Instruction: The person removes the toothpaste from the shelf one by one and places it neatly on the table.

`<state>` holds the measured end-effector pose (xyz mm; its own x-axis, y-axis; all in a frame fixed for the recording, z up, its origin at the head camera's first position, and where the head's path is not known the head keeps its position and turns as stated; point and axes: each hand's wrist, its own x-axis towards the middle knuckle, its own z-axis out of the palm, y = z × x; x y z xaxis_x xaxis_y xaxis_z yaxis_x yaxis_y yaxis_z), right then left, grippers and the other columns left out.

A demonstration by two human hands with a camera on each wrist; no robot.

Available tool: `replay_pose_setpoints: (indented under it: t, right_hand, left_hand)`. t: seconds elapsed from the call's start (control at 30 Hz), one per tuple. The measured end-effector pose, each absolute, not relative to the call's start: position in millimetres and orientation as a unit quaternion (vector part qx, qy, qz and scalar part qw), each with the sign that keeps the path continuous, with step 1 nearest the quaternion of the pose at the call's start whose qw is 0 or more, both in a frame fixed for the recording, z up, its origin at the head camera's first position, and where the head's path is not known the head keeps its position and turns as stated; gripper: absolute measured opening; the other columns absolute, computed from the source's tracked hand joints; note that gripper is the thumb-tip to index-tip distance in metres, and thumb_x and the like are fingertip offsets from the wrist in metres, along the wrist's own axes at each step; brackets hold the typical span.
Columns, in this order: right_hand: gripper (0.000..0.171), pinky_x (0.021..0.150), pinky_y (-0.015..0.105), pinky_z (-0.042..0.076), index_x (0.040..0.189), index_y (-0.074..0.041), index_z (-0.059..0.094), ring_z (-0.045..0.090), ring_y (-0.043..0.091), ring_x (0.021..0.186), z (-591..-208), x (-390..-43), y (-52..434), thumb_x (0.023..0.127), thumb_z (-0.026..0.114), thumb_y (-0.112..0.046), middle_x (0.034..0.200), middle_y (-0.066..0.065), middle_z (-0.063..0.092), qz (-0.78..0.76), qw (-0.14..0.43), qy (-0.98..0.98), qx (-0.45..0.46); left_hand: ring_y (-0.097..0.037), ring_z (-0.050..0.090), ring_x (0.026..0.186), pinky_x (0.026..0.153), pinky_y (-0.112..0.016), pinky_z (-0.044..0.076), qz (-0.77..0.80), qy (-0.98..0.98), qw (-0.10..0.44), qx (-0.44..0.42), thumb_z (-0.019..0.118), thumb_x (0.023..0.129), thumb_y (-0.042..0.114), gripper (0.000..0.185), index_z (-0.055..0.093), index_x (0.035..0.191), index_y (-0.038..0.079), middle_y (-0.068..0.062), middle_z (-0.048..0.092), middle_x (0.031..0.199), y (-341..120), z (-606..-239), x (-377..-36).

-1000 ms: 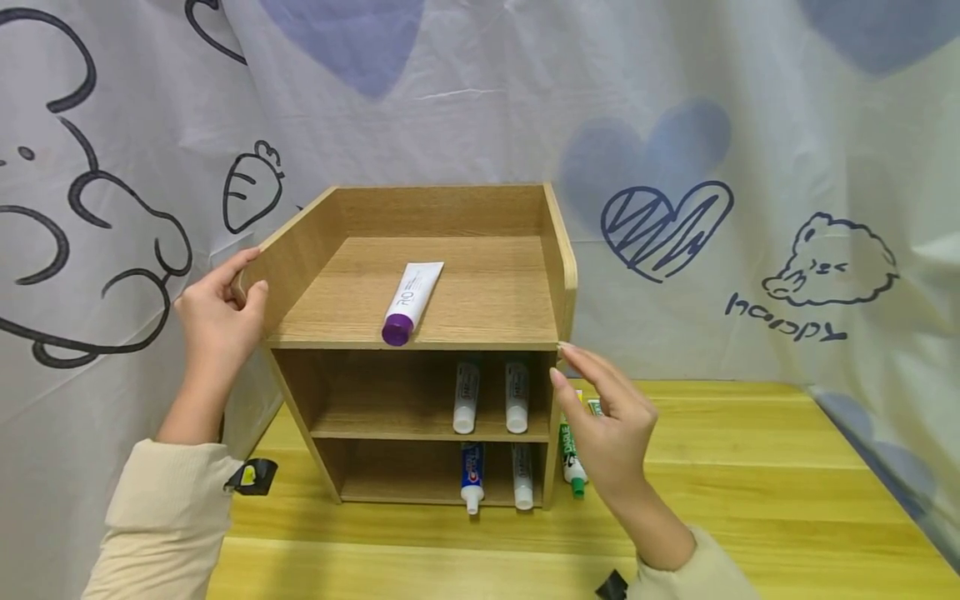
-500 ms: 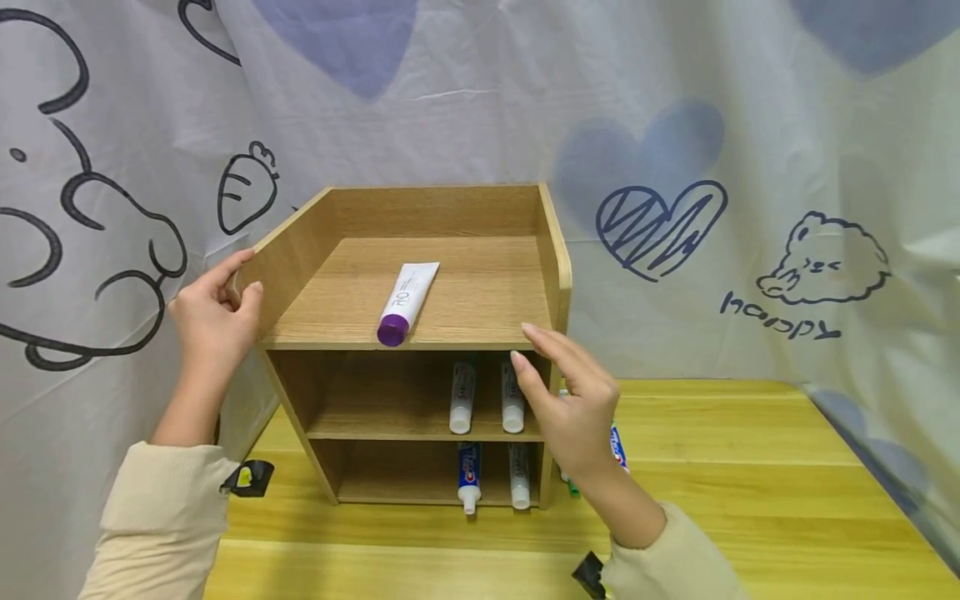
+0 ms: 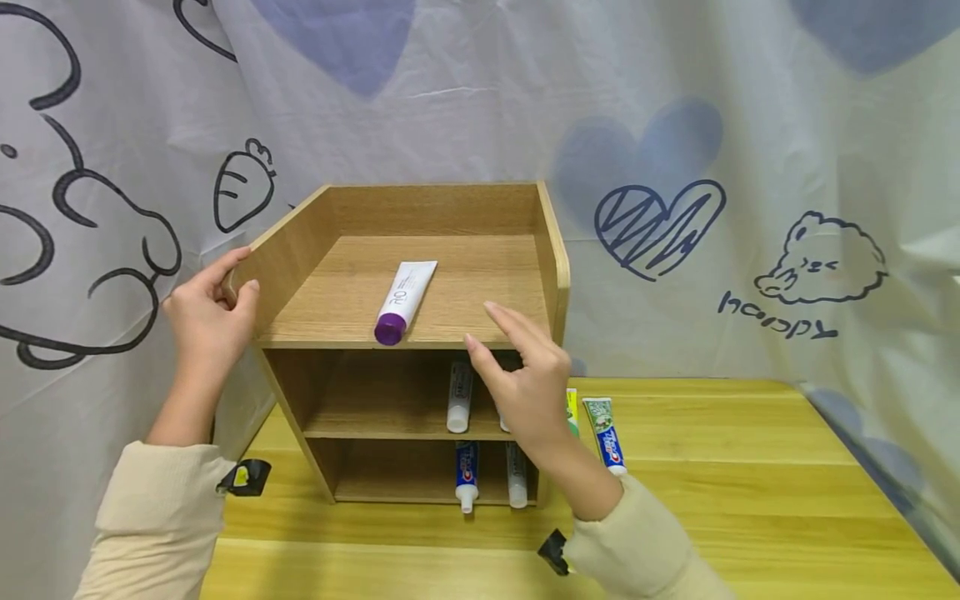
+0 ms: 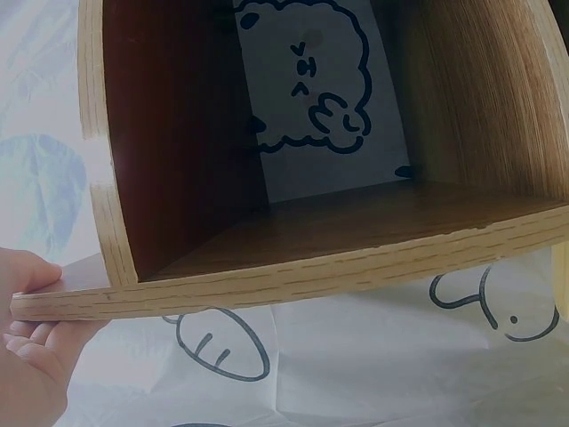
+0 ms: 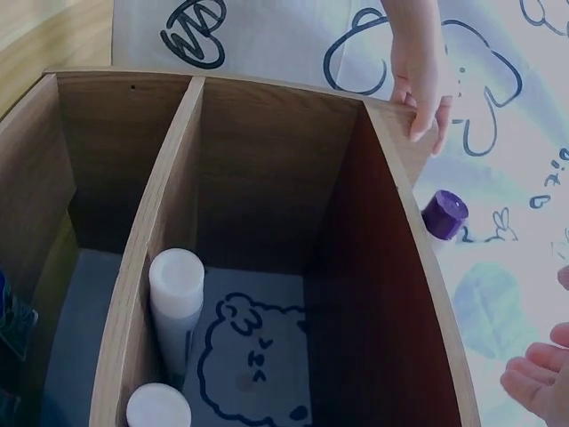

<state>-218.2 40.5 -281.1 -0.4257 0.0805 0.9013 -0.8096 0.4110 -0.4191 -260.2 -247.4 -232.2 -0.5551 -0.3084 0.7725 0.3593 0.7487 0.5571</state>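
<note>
My left hand (image 3: pixel 212 312) grips the side panel of a wooden shelf (image 3: pixel 367 343); the left wrist view has the thumb on one face and fingers on the other. In front of the top board, right of a white tube with a purple cap (image 3: pixel 406 302), hovers my right hand (image 3: pixel 528 379), thumb and fingers apart and nothing between them. It covers part of a white-capped tube (image 3: pixel 504 421) on the middle level. Another white-capped tube (image 3: pixel 460 398) lies beside that one. On the bottom level are a blue toothpaste tube (image 3: pixel 467 475) and a white tube (image 3: pixel 517 477).
On the yellow wooden table (image 3: pixel 720 500), right of the shelf, lies a green and blue toothpaste tube (image 3: pixel 603 433). A yellow and green tube (image 3: pixel 572 410) is partly hidden by my right arm. A white cloth with drawings (image 3: pixel 480 108) hangs behind.
My right hand has moved left, from the shelf's right front edge to in front of the top board. The left hand keeps its grip, and the purple-capped tube stays on the top board.
</note>
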Motion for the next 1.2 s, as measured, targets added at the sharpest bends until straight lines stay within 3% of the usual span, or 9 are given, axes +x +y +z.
replay_pose_setpoints:
  t: [0.27,0.5,0.63,0.73,0.87,1.0,1.07,1.13,1.2]
  right_hand:
    - [0.044,0.093,0.038,0.048,0.113,0.009,0.062,0.061,0.034,0.108,-275.8,-221.5,17.5,0.078,0.072,-0.015,0.112,0.025,0.063,0.439,0.44,-0.744,0.245]
    - [0.051,0.096,0.039,0.045,0.115,0.014,0.057,0.057,0.037,0.113,-271.3,-227.6,-6.2,0.08,0.071,-0.021,0.117,0.028,0.059,0.432,0.395,-0.776,0.237]
    - [0.053,0.097,0.037,0.044,0.116,0.015,0.056,0.056,0.035,0.115,-270.7,-232.8,-17.7,0.081,0.07,-0.023,0.119,0.028,0.058,0.421,0.375,-0.795,0.224]
    - [0.054,0.097,0.036,0.045,0.116,0.013,0.056,0.057,0.033,0.114,-271.6,-235.4,-24.6,0.08,0.072,-0.024,0.119,0.026,0.059,0.418,0.371,-0.8,0.218]
    - [0.055,0.096,0.033,0.047,0.115,0.01,0.057,0.059,0.03,0.111,-271.8,-237.2,-31.3,0.076,0.074,-0.024,0.116,0.024,0.061,0.411,0.382,-0.8,0.214]
    - [0.057,0.095,0.03,0.047,0.116,0.009,0.056,0.059,0.028,0.11,-269.8,-236.2,-36.2,0.075,0.076,-0.025,0.116,0.021,0.06,0.401,0.387,-0.804,0.207]
    - [0.059,0.095,0.029,0.047,0.118,0.01,0.055,0.058,0.027,0.111,-268.6,-235.4,-38.4,0.075,0.076,-0.026,0.118,0.021,0.059,0.395,0.386,-0.809,0.202]
    - [0.061,0.096,0.029,0.046,0.119,0.011,0.055,0.057,0.028,0.114,-267.1,-234.5,-40.2,0.075,0.076,-0.026,0.119,0.022,0.059,0.388,0.386,-0.813,0.196]
    - [0.061,0.095,0.029,0.046,0.118,0.011,0.055,0.057,0.029,0.112,-265.7,-234.3,-41.9,0.075,0.076,-0.026,0.118,0.022,0.059,0.38,0.388,-0.818,0.191]
  left_hand:
    - [0.011,0.023,0.04,0.048,-0.016,0.021,-0.354,-0.809,0.47,-0.013,0.057,0.077,-0.002,0.035,0.068,0.11,0.005,0.028,0.028,0.045,-246.7,-231.8,-260.1]
    - [0.01,0.023,0.04,0.044,-0.015,0.02,-0.356,-0.808,0.47,-0.01,0.058,0.078,-0.002,0.035,0.069,0.11,0.006,0.027,0.028,0.045,-246.0,-231.8,-261.1]
    - [0.01,0.024,0.039,0.061,-0.016,0.027,-0.369,-0.804,0.466,-0.014,0.057,0.077,-0.002,0.036,0.068,0.111,0.005,0.026,0.029,0.045,-246.3,-232.7,-261.2]
    - [0.01,0.024,0.039,0.061,-0.016,0.027,-0.369,-0.802,0.469,-0.015,0.057,0.077,-0.002,0.036,0.068,0.111,0.005,0.026,0.029,0.045,-247.0,-233.3,-261.3]
    - [0.01,0.023,0.039,0.043,-0.014,0.019,-0.358,-0.805,0.473,-0.011,0.057,0.077,-0.002,0.036,0.069,0.11,0.007,0.026,0.028,0.045,-247.7,-233.8,-261.4]
    - [0.011,0.024,0.039,0.064,-0.019,0.029,-0.364,-0.804,0.47,-0.015,0.057,0.078,-0.002,0.036,0.068,0.111,0.006,0.028,0.029,0.044,-248.3,-233.8,-261.1]
    - [0.011,0.024,0.039,0.069,-0.023,0.027,-0.367,-0.803,0.468,-0.016,0.057,0.078,-0.001,0.036,0.068,0.111,0.005,0.029,0.029,0.044,-248.3,-233.6,-261.3]
    - [0.011,0.024,0.04,0.068,-0.022,0.029,-0.365,-0.804,0.468,-0.016,0.057,0.078,-0.001,0.036,0.068,0.111,0.005,0.029,0.029,0.044,-248.0,-233.4,-261.5]
    - [0.011,0.024,0.04,0.059,-0.018,0.025,-0.361,-0.806,0.469,-0.014,0.057,0.078,-0.001,0.035,0.068,0.111,0.005,0.029,0.029,0.044,-247.3,-233.3,-261.8]
